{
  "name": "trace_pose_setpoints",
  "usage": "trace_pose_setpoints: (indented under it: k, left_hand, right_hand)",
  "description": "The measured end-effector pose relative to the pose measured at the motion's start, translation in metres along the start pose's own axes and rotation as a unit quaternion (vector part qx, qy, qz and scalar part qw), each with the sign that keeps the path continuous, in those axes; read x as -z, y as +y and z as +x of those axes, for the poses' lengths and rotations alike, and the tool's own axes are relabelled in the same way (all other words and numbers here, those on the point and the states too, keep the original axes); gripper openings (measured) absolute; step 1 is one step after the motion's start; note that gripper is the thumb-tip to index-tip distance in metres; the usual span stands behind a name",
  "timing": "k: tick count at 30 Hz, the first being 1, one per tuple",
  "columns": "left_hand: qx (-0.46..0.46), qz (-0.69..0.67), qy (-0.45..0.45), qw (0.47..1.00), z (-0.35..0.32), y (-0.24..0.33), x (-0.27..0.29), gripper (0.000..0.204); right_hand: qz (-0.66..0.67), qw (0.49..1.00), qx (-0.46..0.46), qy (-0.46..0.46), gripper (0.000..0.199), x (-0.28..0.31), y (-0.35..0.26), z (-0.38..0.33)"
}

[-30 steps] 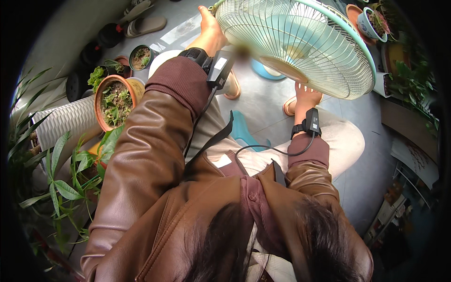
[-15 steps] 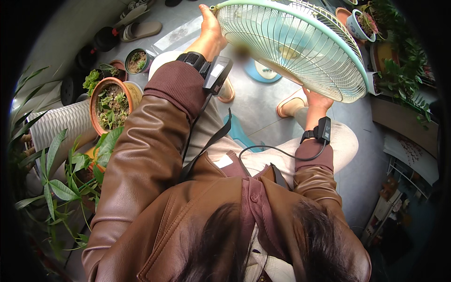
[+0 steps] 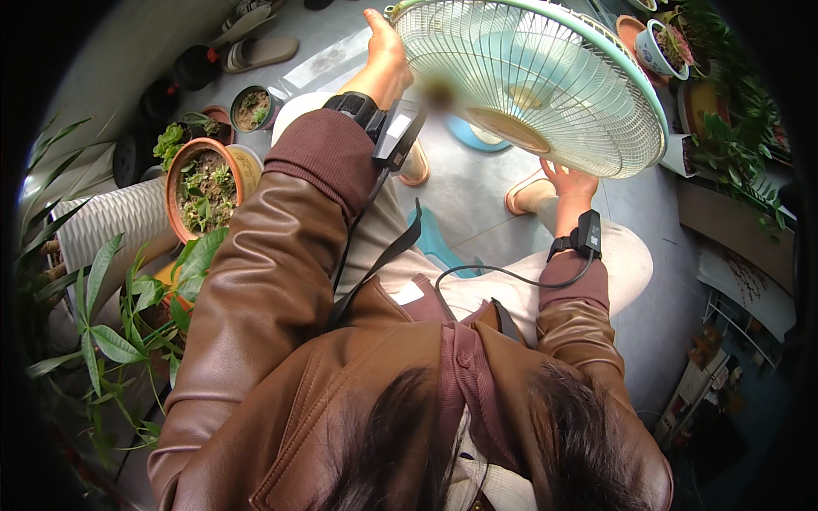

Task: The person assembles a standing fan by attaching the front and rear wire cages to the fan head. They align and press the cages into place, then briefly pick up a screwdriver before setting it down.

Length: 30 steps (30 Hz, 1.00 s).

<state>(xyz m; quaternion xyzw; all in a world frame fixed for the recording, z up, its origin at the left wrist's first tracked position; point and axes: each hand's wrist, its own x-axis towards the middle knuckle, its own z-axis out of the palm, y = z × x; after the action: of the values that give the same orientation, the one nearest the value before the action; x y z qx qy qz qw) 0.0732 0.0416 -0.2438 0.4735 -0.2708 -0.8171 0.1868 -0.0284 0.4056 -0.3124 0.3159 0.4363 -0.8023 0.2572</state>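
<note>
Pale green edges the big round fan (image 3: 588, 102) in front of you, at the top of your view, over the grey floor (image 3: 490, 204). Its wire cage leans, and a tan disc (image 3: 511, 129) sits low in the wires. Below it you can see a blue and white round base (image 3: 471, 136).

Your left hand (image 3: 388, 64) is at the left edge of the fan, thumb pointing up beside the rim. Its fingers are hidden, so I can't tell if they are curled tight around it. Your right hand (image 3: 573, 186) is under the bottom edge, fingers bent and up against the cage. The tips are hard to see, so I can't tell if that hand grips it.

Each wrist wears a black box, and you have a brown jacket (image 3: 256, 247). On your left are an orange pot (image 3: 245, 173) with little plants, a small dark green pot (image 3: 271, 112) and a sandal (image 3: 262, 53). A white pot (image 3: 649, 56) is past the fan's right side.
</note>
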Motion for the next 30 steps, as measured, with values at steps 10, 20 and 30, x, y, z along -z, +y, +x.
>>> trace_pose_setpoints:
  k: [10, 20, 30]
  left_hand:
    - [-0.036, 0.001, 0.009, 0.999, 0.005, -0.004, -0.003, 0.047]
    - [-0.096, 0.133, 0.109, 0.98, -0.009, -0.008, 0.0, 0.04]
    - [-0.069, 0.148, -0.021, 0.986, -0.013, -0.016, 0.003, 0.084]
  right_hand:
    - [0.032, 0.999, -0.023, -0.011, 0.067, 0.004, -0.001, 0.006]
    - [0.046, 0.996, -0.071, -0.005, 0.069, 0.004, 0.008, 0.006]
    - [0.091, 0.992, -0.085, -0.027, 0.066, 0.011, 0.01, 0.016]
